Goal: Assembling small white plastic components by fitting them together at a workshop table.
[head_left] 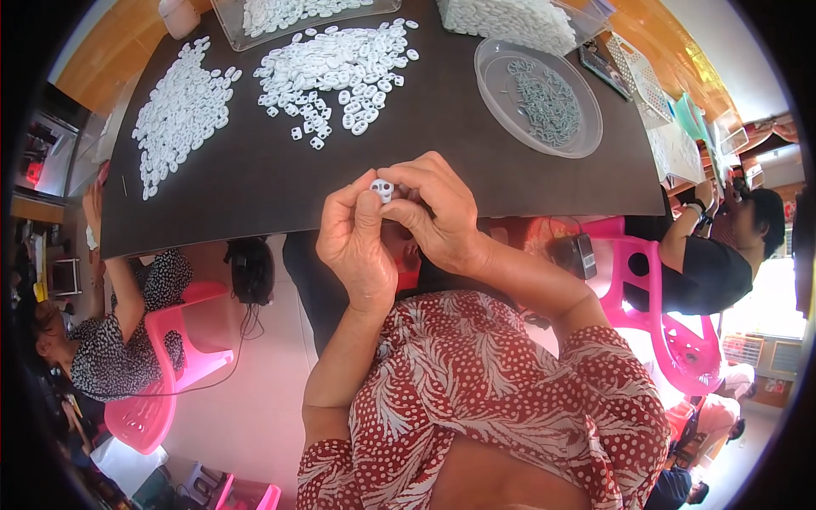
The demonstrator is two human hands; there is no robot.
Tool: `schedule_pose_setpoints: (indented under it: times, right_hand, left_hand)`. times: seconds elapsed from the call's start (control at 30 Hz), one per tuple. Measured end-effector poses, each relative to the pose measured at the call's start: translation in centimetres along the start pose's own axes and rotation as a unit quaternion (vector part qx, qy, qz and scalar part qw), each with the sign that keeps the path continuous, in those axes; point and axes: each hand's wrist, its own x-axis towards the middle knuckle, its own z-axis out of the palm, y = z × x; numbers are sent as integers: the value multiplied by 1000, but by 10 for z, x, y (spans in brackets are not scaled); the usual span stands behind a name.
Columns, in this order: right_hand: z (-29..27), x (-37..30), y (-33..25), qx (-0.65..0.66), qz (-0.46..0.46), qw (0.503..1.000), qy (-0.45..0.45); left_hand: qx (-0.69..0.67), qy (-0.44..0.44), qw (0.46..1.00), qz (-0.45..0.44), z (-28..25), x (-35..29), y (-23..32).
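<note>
A small white plastic piece with dark round holes [382,189] is pinched between the fingertips of both hands, just above the table's near edge. My left hand [359,246] is closed on its left side, thumb in front. From the right, my right hand [442,208] grips the same piece with thumb and forefinger. Beyond them on the dark table [408,136] lies a heap of white oval two-holed pieces [340,64], with smaller squarish white pieces [310,117] at its near side. Another heap of white oval pieces [183,110] spreads farther left.
A round clear dish [490,106] holds many small greyish screws [548,102] at the right. Behind stand a clear tray [340,17] and a container of white pieces [510,24]. People sit on pink chairs [166,374] at left and a pink chair [650,297] stands at right.
</note>
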Motion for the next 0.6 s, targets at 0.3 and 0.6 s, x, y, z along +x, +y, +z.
schedule_pose_setpoints:
  times: [0.3, 0.6]
  right_hand:
    - [4, -3, 7, -22, -49, 998, 38]
    - [4, -2, 9, -14, -72, 996, 56]
  left_hand:
    - [-11, -7, 1000, -3, 4, -6, -2]
    - [36, -9, 999, 37, 7, -8, -8]
